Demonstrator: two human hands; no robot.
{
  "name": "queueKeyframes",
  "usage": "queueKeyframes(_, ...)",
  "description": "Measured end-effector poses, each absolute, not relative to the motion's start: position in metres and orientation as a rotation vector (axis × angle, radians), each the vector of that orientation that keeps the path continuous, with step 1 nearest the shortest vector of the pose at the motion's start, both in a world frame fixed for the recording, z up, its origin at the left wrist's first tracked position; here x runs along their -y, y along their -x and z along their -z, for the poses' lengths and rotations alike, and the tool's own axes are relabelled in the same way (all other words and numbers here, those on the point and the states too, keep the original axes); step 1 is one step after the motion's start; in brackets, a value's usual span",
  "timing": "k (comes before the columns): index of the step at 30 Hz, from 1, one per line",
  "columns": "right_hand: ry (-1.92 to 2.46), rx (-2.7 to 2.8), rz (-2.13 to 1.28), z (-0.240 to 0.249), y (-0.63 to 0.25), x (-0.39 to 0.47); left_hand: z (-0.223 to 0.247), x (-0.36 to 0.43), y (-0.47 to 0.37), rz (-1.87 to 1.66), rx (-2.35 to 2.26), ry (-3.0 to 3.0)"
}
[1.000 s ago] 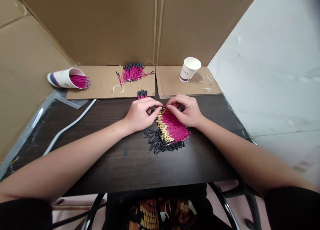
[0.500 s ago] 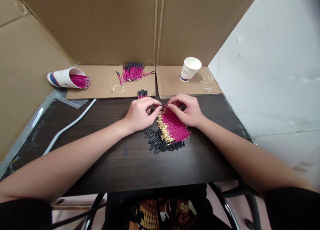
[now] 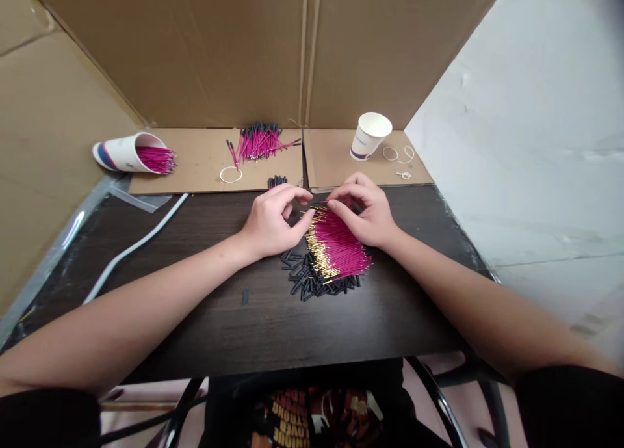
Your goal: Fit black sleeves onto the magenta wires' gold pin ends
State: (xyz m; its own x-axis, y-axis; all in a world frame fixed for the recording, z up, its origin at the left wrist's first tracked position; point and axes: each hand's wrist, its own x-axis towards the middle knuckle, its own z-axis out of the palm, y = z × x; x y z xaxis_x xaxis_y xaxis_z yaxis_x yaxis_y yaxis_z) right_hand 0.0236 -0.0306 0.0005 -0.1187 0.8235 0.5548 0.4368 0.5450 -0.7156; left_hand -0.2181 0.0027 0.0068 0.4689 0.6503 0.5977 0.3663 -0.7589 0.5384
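Note:
Thumb and fingertips of my right hand point(image 3: 363, 210) pinch a thin magenta wire point(image 3: 322, 202), whose dark tip points left. My left hand point(image 3: 275, 217) is just left of that tip, thumb and index finger apart with nothing visible between them. Below both hands lies a pile of magenta wires point(image 3: 344, 243) with gold metal ends on the left side. Loose black sleeves point(image 3: 307, 282) are scattered under and around the pile's lower left. Behind my left hand a small bundle of black-sleeved wires point(image 3: 277, 181) is partly hidden.
A tipped paper cup point(image 3: 117, 154) full of magenta wires lies at the left. Black-tipped wires point(image 3: 260, 141) are heaped on the cardboard near a rubber band point(image 3: 231, 174). An upright paper cup point(image 3: 370, 136) stands right, beside loose white bands point(image 3: 403, 154). A pale cable point(image 3: 136, 243) crosses the table's left.
My left thumb and index finger have parted from the wire's tip, which they were pinching. My right hand keeps its pinch on the wire, its upper fingers slightly raised.

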Motion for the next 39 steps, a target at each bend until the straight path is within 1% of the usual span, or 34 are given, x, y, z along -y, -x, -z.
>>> queueKeyframes(5,1.062,1.620,-0.549,-0.001,-0.022,0.030,-0.007,-0.002,0.218,-1.221,-0.869,-2.369)
queueKeyframes(10,1.073,1.467,-0.844,-0.003,-0.017,0.035,-0.005,-0.004,0.218,-1.247,-0.766,-2.376)
queueKeyframes(15,1.008,1.396,-1.107,-0.008,-0.014,0.039,-0.006,-0.003,0.219,-1.200,-0.624,-2.382)
queueKeyframes(19,1.008,1.387,-1.183,-0.008,-0.013,0.040,-0.007,-0.002,0.219,-1.152,-0.588,-2.373)
queueKeyframes(24,1.003,1.415,-1.183,-0.006,-0.011,0.039,-0.006,-0.001,0.220,-1.082,-0.606,-2.395)
queueKeyframes(27,1.017,1.432,-1.144,-0.003,-0.013,0.038,-0.006,-0.001,0.221,-1.103,-0.659,-2.424)
queueKeyframes(31,1.134,1.485,-0.913,0.005,-0.021,0.031,-0.009,-0.004,0.225,-1.190,-0.989,-2.519)
queueKeyframes(34,1.229,1.589,-0.713,0.011,-0.026,0.025,-0.010,-0.009,0.228,-1.099,-1.274,-2.640)
queueKeyframes(39,1.248,1.762,-0.616,0.012,-0.029,0.021,-0.010,-0.014,0.229,-0.949,-1.451,-2.736)
